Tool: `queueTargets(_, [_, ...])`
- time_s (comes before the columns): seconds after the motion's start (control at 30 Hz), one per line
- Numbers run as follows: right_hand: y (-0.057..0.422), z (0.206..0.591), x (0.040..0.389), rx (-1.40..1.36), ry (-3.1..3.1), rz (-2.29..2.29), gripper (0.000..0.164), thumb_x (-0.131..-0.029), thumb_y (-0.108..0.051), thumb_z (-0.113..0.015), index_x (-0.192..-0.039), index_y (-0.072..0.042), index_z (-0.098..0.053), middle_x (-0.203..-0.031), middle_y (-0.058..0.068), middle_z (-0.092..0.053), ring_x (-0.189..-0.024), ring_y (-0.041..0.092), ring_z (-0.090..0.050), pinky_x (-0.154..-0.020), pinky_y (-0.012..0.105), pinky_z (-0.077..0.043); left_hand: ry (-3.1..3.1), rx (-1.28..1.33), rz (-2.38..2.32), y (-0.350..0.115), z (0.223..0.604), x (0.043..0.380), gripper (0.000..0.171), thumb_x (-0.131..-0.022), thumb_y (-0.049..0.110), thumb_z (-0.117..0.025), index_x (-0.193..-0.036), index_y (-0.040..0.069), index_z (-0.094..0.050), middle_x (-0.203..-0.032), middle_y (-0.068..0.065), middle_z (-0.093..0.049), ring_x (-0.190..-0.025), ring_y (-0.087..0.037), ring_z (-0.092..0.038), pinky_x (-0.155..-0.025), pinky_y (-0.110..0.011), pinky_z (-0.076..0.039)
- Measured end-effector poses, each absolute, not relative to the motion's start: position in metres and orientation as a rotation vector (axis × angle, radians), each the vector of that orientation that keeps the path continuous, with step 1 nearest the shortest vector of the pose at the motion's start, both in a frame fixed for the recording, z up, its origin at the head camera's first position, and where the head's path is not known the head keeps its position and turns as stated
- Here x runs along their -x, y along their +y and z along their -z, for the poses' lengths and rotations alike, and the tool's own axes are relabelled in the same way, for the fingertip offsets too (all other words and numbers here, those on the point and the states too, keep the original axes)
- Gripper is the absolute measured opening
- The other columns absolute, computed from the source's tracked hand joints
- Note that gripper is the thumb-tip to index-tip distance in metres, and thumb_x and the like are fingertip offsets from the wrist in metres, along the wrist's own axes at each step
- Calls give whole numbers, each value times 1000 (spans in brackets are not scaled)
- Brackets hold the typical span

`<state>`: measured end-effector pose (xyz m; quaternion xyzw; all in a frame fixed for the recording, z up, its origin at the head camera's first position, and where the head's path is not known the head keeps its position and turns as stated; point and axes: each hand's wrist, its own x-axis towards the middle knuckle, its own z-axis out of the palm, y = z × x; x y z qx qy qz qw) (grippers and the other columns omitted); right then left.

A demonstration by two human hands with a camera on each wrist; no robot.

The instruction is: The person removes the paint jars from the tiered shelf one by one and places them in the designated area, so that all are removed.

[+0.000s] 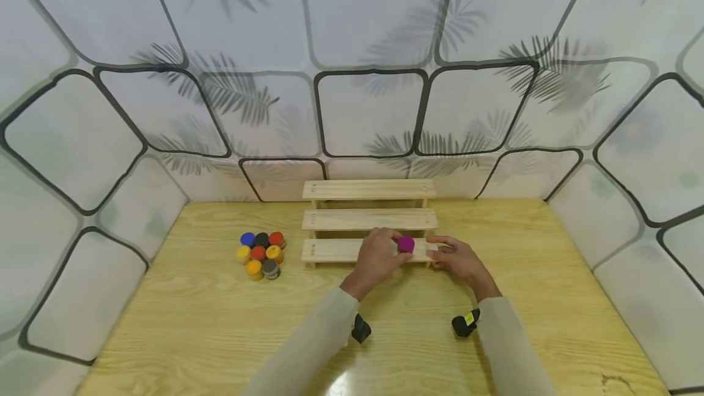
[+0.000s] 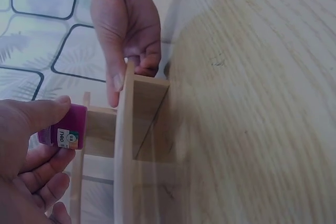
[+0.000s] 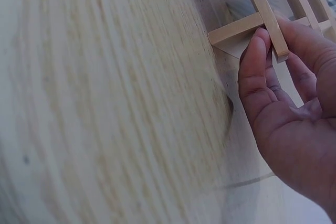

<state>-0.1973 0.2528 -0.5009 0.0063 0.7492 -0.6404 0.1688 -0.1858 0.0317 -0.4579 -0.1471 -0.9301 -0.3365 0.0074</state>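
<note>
A small magenta paint jar (image 1: pixel 406 244) with a "deli" label is pinched between the thumb and fingers of my left hand (image 1: pixel 379 258). It is over the right part of the lowest board of a three-step wooden rack (image 1: pixel 332 250). In the left wrist view, a gap shows between the jar (image 2: pixel 68 127) and that lowest board (image 2: pixel 123 145). My right hand (image 1: pixel 461 260) grips the right end of the same board. The right wrist view has its thumb above and fingers (image 3: pixel 254 59) below the board's end.
Several paint jars (image 1: pixel 258 253) with blue, black, red, yellow, orange and grey tops cluster on the wooden table (image 1: pixel 192 322), left of the rack. The rack's middle board (image 1: pixel 368 220) and top board (image 1: pixel 368 189) rise behind. A patterned wall (image 1: pixel 368 115) stands behind the table.
</note>
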Motion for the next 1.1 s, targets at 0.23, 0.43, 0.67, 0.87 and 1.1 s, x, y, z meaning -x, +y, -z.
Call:
queueTargets(0.23, [255,506,199,3,2129,1841,56,-90,-19,-66,-137,4,-44,-88,-5,-64,-79,9,-63,-74,25,-55,-2830,505,1049,20,451,182,39,-80,36,-75,-110,12,-64,-105,0,-65,-96,-15,-55,-85,-32,-46])
queueTargets(0.43, [256,508,200,5,2108,1849,55,-91,-15,-63,-138,5,-42,-89,-6,-64,-78,9,-63,-74,25,-55,-2773,536,1087,8,448,181,37,-81,33,-75,-109,11,-64,-105,-2,-66,-98,-18,-57,-86,-36,-47])
queueTargets(0.67, [257,509,200,37,2085,1856,56,-92,-13,-62,-139,5,-40,-82,-8,-62,-77,8,-63,-74,26,-55,-2756,491,1118,-11,446,180,39,-81,32,-75,-112,10,-64,-107,-4,-66,-99,-21,-57,-82,-36,-48])
queueTargets(0.87, [257,508,200,43,2091,1863,57,-90,-16,-64,-138,5,-41,-82,-9,-63,-76,8,-63,-74,26,-55,-2762,444,1117,-26,447,182,39,-81,32,-75,-111,9,-64,-108,-6,-65,-99,-23,-57,-82,-37,-48])
queueTargets(1.1, [256,511,200,18,2113,1841,56,-89,-19,-66,-137,1,-44,-83,-9,-63,-75,8,-63,-74,26,-55,-2701,439,1110,-44,448,181,36,-81,29,-76,-107,8,-63,-103,-6,-65,-93,-23,-57,-76,-34,-47])
